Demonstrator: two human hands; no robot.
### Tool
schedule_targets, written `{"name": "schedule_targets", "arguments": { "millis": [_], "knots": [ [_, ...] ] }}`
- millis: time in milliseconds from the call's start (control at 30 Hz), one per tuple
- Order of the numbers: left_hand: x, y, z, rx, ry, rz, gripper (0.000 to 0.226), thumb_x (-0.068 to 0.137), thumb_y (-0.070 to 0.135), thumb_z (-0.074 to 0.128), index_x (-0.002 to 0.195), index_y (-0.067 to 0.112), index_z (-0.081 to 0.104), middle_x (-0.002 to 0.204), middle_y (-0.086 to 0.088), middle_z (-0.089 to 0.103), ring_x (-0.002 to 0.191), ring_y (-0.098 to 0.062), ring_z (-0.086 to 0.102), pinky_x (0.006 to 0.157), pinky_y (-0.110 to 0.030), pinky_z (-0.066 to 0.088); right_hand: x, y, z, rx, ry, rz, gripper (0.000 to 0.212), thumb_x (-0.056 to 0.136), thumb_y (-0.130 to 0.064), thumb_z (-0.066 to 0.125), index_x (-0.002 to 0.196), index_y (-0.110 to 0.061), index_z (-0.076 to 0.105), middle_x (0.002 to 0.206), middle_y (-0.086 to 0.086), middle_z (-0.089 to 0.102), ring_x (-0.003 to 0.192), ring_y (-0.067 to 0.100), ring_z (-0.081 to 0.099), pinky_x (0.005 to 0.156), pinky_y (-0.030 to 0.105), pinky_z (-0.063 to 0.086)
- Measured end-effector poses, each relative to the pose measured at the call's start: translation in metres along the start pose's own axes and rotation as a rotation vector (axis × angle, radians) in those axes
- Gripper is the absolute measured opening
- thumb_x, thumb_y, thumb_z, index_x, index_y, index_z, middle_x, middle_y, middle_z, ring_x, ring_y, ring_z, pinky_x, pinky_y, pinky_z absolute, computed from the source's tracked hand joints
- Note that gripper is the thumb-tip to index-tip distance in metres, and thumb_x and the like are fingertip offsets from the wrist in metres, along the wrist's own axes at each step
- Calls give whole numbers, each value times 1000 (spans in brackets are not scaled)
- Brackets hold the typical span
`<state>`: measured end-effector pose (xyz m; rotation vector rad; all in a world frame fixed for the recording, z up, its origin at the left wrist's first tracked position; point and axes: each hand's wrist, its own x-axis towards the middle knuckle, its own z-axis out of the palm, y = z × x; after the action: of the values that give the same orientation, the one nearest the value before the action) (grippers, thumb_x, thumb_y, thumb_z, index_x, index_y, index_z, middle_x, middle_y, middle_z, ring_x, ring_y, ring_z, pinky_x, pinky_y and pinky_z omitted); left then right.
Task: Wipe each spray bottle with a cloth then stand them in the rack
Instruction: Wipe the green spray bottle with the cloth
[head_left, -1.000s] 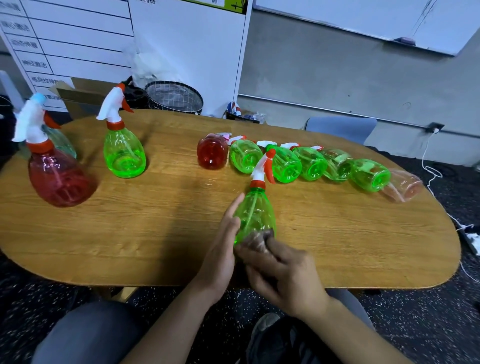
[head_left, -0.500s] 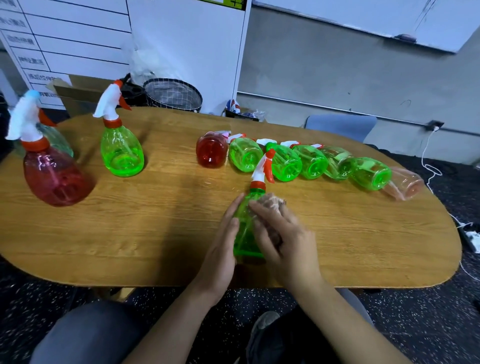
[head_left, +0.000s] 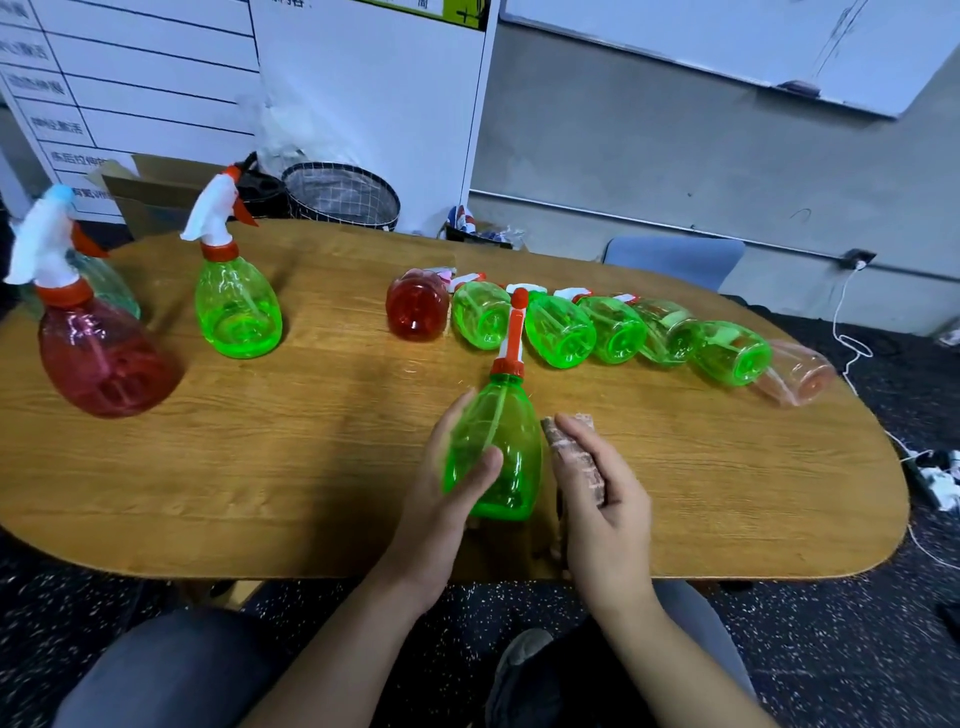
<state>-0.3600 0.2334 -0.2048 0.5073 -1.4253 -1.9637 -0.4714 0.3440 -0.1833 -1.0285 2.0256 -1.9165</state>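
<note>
The person's left hand (head_left: 441, 499) gripped a green spray bottle (head_left: 496, 452) near the front edge of the wooden table (head_left: 260, 467), fingers behind its body and the thumb across the front; the bottle looked see-through and held nothing I could make out beyond its dip tube. Its orange-and-white sprayer pointed away from the person. Just to the bottle's right, the right hand (head_left: 602, 499) held a folded pinkish cloth (head_left: 574, 457), fingers curled round it, right beside the bottle's side; whether cloth and bottle touched I could not tell.

Farther back lay a row of bottles on their sides, bottoms toward the person: a red bottle (head_left: 415, 312) at the left end, then five green ones (head_left: 615, 332), and a pale pink bottle (head_left: 802, 374) at the right end near the table's edge. All looked empty.

On the left of the table two bottles stood upright: another green one with a white trigger (head_left: 236, 306) and a large red one (head_left: 101, 353), with a pale bluish bottle partly hidden behind it.

Beyond the table a dark checked basket (head_left: 343, 195) sat beside a cardboard box (head_left: 150, 192); I could not see what either held.
</note>
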Motion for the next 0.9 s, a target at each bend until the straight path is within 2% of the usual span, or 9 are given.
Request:
{"name": "schedule_targets", "arguments": {
  "millis": [100, 167, 400, 567, 633, 700, 767, 833, 900],
  "knots": [
    [2, -1, -1, -63, -23, -29, 73, 88, 53, 78, 154, 45, 48, 152, 1, 62, 139, -28, 61, 114, -70, 44, 1, 6, 10, 177, 59, 179, 26, 98, -27, 65, 121, -29, 77, 130, -8, 73, 131, 14, 63, 115, 48, 47],
    [2, -1, 0, -84, -16, -43, 60, 96, 43, 66, 154, 42, 50, 152, 1, 62, 139, -27, 60, 114, -69, 44, -1, 4, 11, 215, 96, 193, 29, 96, -30, 63, 121, -26, 75, 128, -4, 74, 127, 19, 66, 114, 55, 47],
    [5, -7, -2, -116, -36, -56, 53, 100, 39, 50, 152, 43, 53, 155, 2, 60, 141, -26, 59, 111, -54, 52, -7, 2, 11, 116, 106, 96, 29, 95, -30, 62, 122, -26, 72, 127, -7, 73, 126, 13, 64, 113, 49, 47],
    [5, -11, -1, -125, -24, -47, 49, 102, 43, 46, 149, 50, 55, 160, 7, 53, 145, -21, 55, 109, -49, 54, 26, -16, 10, 107, 34, -60, 25, 97, -17, 63, 119, -28, 71, 123, -23, 72, 125, 0, 62, 105, 18, 45],
    [4, -12, 1, -123, -39, -55, 50, 104, 43, 43, 153, 45, 52, 160, 5, 54, 145, -22, 55, 108, -46, 55, 43, -21, 10, -15, -38, -128, 25, 100, -17, 65, 120, -32, 72, 121, -24, 73, 121, 0, 65, 101, 19, 48],
    [4, -12, 0, -130, -41, -58, 52, 106, 41, 39, 157, 39, 48, 159, 3, 56, 145, -23, 55, 111, -47, 52, 49, -19, 11, -251, -124, -207, 25, 103, -29, 63, 125, -34, 72, 120, -19, 74, 112, 0, 68, 95, 28, 55],
    [3, -9, -1, -136, -43, -60, 54, 107, 41, 39, 160, 35, 42, 158, 1, 57, 144, -25, 56, 110, -48, 51, 40, -11, 12, -456, -188, -297, 31, 105, -41, 56, 132, -35, 69, 113, -13, 71, 96, 3, 69, 80, 36, 59],
    [3, -6, -2, -136, -46, -73, 55, 107, 43, 41, 161, 37, 39, 154, -1, 60, 140, -27, 60, 106, -45, 54, 24, -4, 10, -532, -246, -418, 34, 106, -45, 53, 136, -36, 65, 106, -5, 66, 81, 10, 68, 64, 39, 58],
    [4, -3, -2, -139, -16, -75, 51, 109, 44, 43, 160, 38, 41, 150, -4, 64, 139, -28, 61, 110, -45, 51, 10, 2, 3, -546, -362, -581, 33, 106, -39, 57, 138, -34, 65, 104, 0, 66, 77, 18, 68, 61, 39, 58]
  ]
}}
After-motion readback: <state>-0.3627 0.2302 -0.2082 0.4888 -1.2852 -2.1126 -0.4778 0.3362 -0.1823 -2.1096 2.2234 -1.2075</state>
